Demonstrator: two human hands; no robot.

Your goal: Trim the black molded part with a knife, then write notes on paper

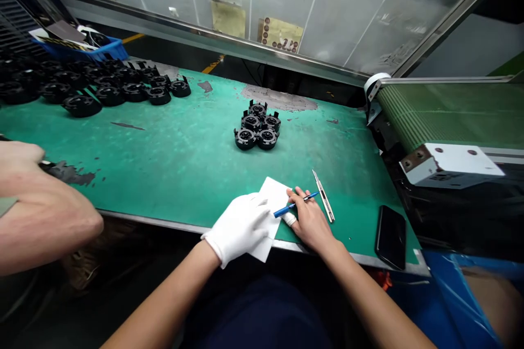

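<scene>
My left hand, in a white glove, lies on a white sheet of paper at the table's front edge, its fingers together over the sheet. The paper's lower corner hangs past the edge. My right hand is bare apart from a white wrap on one finger; it holds a blue pen above the paper's right side. Just right of that hand lies a slim utility knife. Several round black parts stand grouped on the green table beyond both hands.
Many more black parts fill the table's left back, before a blue bin. Another person's arm reaches in at left. A black phone lies at the right edge, near a green conveyor.
</scene>
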